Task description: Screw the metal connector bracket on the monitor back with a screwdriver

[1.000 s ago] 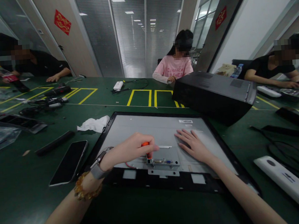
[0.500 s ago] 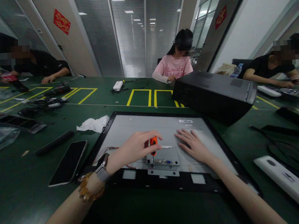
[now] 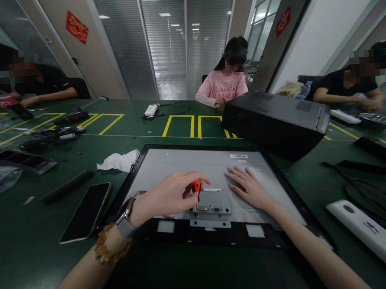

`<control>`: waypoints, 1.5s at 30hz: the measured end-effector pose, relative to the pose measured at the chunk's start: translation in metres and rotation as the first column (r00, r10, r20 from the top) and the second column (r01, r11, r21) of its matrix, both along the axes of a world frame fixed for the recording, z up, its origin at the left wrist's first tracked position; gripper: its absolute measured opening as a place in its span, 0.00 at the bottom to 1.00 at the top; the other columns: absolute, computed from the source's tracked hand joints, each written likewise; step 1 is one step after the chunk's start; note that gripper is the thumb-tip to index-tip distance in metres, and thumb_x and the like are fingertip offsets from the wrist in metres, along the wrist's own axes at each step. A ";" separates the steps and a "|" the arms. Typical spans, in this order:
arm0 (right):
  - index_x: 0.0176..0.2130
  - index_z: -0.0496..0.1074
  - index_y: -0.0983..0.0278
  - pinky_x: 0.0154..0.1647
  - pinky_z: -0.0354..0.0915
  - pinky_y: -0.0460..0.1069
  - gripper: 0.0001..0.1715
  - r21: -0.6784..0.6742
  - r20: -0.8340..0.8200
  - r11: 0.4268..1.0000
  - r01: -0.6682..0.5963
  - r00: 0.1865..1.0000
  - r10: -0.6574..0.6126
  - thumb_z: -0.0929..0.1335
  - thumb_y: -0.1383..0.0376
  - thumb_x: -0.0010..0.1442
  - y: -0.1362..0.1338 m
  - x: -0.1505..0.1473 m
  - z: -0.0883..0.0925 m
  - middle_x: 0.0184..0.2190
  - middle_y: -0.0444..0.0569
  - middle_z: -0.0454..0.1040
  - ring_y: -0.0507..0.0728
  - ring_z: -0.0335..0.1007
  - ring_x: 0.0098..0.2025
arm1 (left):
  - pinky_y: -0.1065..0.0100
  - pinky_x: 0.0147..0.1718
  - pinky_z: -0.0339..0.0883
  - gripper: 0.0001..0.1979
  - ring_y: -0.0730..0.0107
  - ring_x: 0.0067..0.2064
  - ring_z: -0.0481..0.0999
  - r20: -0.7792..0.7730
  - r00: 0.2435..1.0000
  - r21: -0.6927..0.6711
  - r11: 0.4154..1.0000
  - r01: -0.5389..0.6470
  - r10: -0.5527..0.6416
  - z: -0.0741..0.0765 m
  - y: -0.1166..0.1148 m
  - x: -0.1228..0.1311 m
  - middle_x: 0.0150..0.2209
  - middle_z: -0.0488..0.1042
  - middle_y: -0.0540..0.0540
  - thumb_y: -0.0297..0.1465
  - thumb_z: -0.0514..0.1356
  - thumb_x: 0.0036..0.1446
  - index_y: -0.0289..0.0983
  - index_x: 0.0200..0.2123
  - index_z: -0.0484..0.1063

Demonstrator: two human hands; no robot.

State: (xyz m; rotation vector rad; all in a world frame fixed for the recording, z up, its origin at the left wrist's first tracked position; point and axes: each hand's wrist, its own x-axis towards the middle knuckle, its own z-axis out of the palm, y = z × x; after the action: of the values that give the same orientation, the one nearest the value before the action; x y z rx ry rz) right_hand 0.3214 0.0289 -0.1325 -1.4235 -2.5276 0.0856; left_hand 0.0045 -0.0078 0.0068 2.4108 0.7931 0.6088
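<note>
Left hand [image 3: 170,192] has thumb and fingers curled round an orange-handled screwdriver [image 3: 197,186], upright over the left end of the metal port box [image 3: 213,201]; tip too small to make out from where I stand. Right hand [image 3: 250,189] lies flat, fingers spread, on the grey panel [image 3: 181,160], right of the box. Phone [image 3: 85,212] and crumpled tissue [image 3: 119,161] sit left of the panel, on the green table [image 3: 149,275].

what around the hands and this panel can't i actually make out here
All in the head view:
Tip of the orange screwdriver: too small and dark against the metal box.
Monitor panel surface under the right hand: covered by that hand.
Print on the white label: too small.
Near end of the white device: cut off by the right edge.
</note>
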 end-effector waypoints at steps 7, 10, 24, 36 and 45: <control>0.66 0.59 0.57 0.67 0.45 0.69 0.28 -0.003 0.013 1.000 -0.005 1.000 0.005 0.57 0.54 0.70 0.000 0.001 0.001 0.68 0.50 0.57 0.64 0.47 0.70 | 0.69 0.24 0.52 0.10 0.72 0.22 0.66 -0.074 0.990 0.223 0.970 -0.097 0.116 -0.009 -0.001 0.002 0.22 0.70 0.52 0.39 0.61 0.62 0.37 0.34 0.73; 0.66 0.59 0.57 0.67 0.45 0.68 0.28 -0.002 0.018 1.000 -0.011 1.000 0.011 0.57 0.54 0.70 0.001 0.002 -0.001 0.68 0.50 0.57 0.64 0.47 0.70 | 0.69 0.23 0.50 0.16 0.72 0.23 0.65 -0.099 0.988 0.296 0.952 -0.083 0.117 -0.009 -0.001 0.003 0.21 0.68 0.52 0.44 0.60 0.63 0.37 0.31 0.70; 0.65 0.60 0.57 0.67 0.44 0.69 0.28 -0.003 0.005 1.000 -0.011 1.000 0.011 0.58 0.54 0.70 0.001 0.002 -0.002 0.67 0.51 0.58 0.65 0.48 0.69 | 0.66 0.32 0.60 0.09 0.68 0.32 0.68 -0.168 0.984 0.138 0.990 -0.042 0.065 0.008 -0.012 0.004 0.41 0.69 0.46 0.26 0.49 0.62 0.36 0.43 0.67; 0.65 0.60 0.57 0.67 0.44 0.69 0.28 -0.006 0.005 1.000 -0.006 1.000 0.006 0.58 0.54 0.70 0.001 0.002 -0.002 0.67 0.51 0.58 0.65 0.47 0.70 | 0.67 0.29 0.59 0.08 0.71 0.30 0.68 -0.079 0.993 -0.001 0.996 -0.089 0.088 -0.001 -0.010 0.006 0.34 0.69 0.50 0.24 0.52 0.60 0.37 0.43 0.63; 0.66 0.60 0.57 0.67 0.44 0.69 0.28 -0.002 0.000 1.000 -0.006 1.000 0.006 0.58 0.54 0.70 0.001 0.002 -0.003 0.67 0.51 0.58 0.64 0.47 0.70 | 0.68 0.30 0.57 0.07 0.70 0.31 0.67 -0.063 0.997 -0.053 0.997 -0.055 0.051 0.000 -0.009 0.007 0.32 0.69 0.51 0.34 0.59 0.62 0.38 0.35 0.63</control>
State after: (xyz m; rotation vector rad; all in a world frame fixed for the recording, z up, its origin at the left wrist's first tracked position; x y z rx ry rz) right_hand 0.3237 0.0303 -0.1356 -1.4163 -2.5331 0.0885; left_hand 0.0118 -0.0172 0.0065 2.3752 0.8904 0.5278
